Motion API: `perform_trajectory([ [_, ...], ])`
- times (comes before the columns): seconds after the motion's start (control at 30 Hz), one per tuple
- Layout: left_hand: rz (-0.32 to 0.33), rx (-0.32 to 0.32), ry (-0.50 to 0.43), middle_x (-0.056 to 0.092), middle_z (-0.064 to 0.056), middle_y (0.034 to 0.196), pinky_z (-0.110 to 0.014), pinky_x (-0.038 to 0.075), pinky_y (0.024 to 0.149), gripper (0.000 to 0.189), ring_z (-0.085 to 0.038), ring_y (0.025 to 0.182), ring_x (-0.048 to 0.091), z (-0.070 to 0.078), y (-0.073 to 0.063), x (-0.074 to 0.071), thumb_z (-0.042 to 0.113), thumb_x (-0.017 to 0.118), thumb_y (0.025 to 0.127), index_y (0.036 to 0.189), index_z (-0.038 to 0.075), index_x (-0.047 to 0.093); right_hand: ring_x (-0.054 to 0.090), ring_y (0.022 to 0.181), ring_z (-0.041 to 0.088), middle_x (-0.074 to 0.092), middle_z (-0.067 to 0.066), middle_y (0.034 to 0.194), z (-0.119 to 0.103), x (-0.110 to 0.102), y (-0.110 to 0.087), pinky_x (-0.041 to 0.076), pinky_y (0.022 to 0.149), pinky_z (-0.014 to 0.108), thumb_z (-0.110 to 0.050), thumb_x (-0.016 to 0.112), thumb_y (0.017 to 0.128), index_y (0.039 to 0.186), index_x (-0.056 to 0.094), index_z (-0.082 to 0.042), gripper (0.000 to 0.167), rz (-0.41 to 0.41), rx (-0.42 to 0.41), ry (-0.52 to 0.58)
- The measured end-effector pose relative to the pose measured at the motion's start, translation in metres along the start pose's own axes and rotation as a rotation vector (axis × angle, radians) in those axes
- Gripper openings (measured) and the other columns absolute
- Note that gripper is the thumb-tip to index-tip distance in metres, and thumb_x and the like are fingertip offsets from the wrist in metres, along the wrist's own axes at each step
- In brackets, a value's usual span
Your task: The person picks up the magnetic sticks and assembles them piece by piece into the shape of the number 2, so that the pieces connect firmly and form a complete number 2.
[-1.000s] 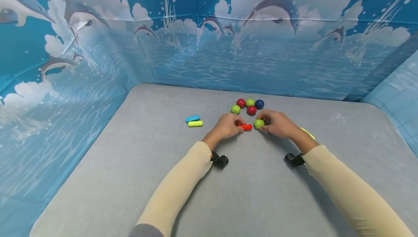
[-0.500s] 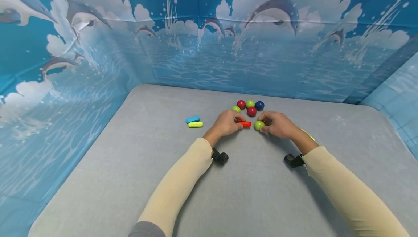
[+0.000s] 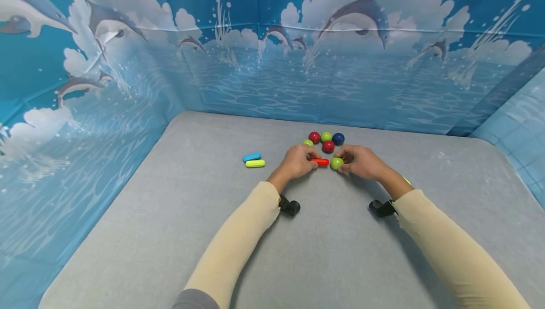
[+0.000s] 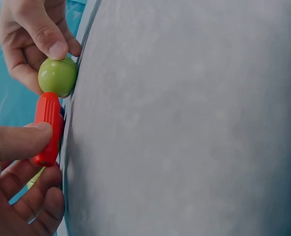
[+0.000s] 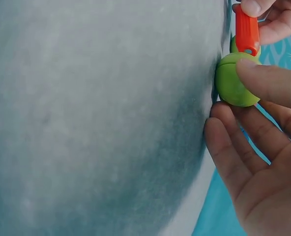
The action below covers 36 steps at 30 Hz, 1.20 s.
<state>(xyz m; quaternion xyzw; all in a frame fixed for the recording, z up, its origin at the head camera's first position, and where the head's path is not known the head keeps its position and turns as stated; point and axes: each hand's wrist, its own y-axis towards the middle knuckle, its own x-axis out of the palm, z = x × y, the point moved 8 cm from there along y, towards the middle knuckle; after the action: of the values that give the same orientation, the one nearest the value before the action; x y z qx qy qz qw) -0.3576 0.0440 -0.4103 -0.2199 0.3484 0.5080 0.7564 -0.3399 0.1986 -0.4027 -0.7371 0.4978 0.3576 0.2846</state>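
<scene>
My left hand (image 3: 296, 161) pinches a short red ridged stick (image 4: 48, 129) between thumb and fingers. My right hand (image 3: 361, 161) holds a glossy green ball (image 3: 337, 163), its thumb on one side and fingers on the other. In the left wrist view, the stick's far end meets the ball's lower side. A small hole shows in the stick's end (image 5: 247, 37) in the right wrist view, right at the ball (image 5: 235, 81). Behind the hands sit two red balls (image 3: 328, 146), a green ball (image 3: 326, 137) and a dark blue ball (image 3: 338, 139). Another green ball (image 3: 308, 143) is partly hidden by my left hand.
Left of my left hand, a blue stick (image 3: 252, 156) and a yellow-green stick (image 3: 255, 163) lie side by side on the grey table (image 3: 179, 214). Another yellow stick (image 3: 407, 180) shows beyond my right wrist, mostly hidden. A dolphin-print curtain (image 3: 272, 77) stands behind the table.
My left hand has shifted slightly away from me with the red stick, now covering part of a green ball behind it. The stick now lines up with the held ball; my right hand has barely moved.
</scene>
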Motion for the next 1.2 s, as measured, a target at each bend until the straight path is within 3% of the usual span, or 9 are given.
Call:
perform_trajectory([
  [0.67,0.075,0.033,0.033,0.072,0.001,0.105,-0.026,0.047,0.083,0.014,-0.013,0.090,0.060,0.002,-0.006,-0.005,0.015,0.075,0.088,0.102,0.017,0.079,0.063,0.112,0.036,0.066,0.021,0.124,-0.003,0.004,0.004,0.054,0.091,0.050,-0.006,0.067,0.091,0.119,0.065,-0.003,0.029,-0.007,0.001,0.035],
  [0.83,0.062,0.017,0.042,0.072,0.001,0.107,-0.027,0.049,0.085,0.015,-0.015,0.093,0.062,0.000,-0.007,-0.007,0.017,0.074,0.090,0.104,0.017,0.078,0.063,0.113,0.036,0.065,0.021,0.125,-0.003,0.006,0.004,0.052,0.094,0.052,-0.005,0.067,0.091,0.119,0.065,-0.003,0.029,-0.009,-0.002,0.043],
  [1.0,0.079,-0.033,0.019,0.071,0.000,0.120,-0.031,0.052,0.092,0.017,-0.017,0.108,0.065,-0.009,-0.009,-0.021,0.019,0.070,0.093,0.108,0.017,0.076,0.061,0.114,0.037,0.064,0.021,0.126,0.000,0.007,0.005,0.053,0.092,0.051,-0.007,0.067,0.091,0.119,0.064,-0.003,0.029,-0.026,0.015,0.038],
  [1.2,0.155,-0.118,-0.034,0.070,-0.002,0.119,-0.036,0.054,0.088,0.019,-0.020,0.102,0.066,-0.033,-0.007,-0.046,0.018,0.064,0.096,0.112,0.014,0.073,0.061,0.112,0.035,0.064,0.020,0.124,0.006,0.004,0.002,0.054,0.092,0.049,-0.007,0.067,0.091,0.118,0.063,-0.004,0.028,-0.027,0.049,0.040],
])
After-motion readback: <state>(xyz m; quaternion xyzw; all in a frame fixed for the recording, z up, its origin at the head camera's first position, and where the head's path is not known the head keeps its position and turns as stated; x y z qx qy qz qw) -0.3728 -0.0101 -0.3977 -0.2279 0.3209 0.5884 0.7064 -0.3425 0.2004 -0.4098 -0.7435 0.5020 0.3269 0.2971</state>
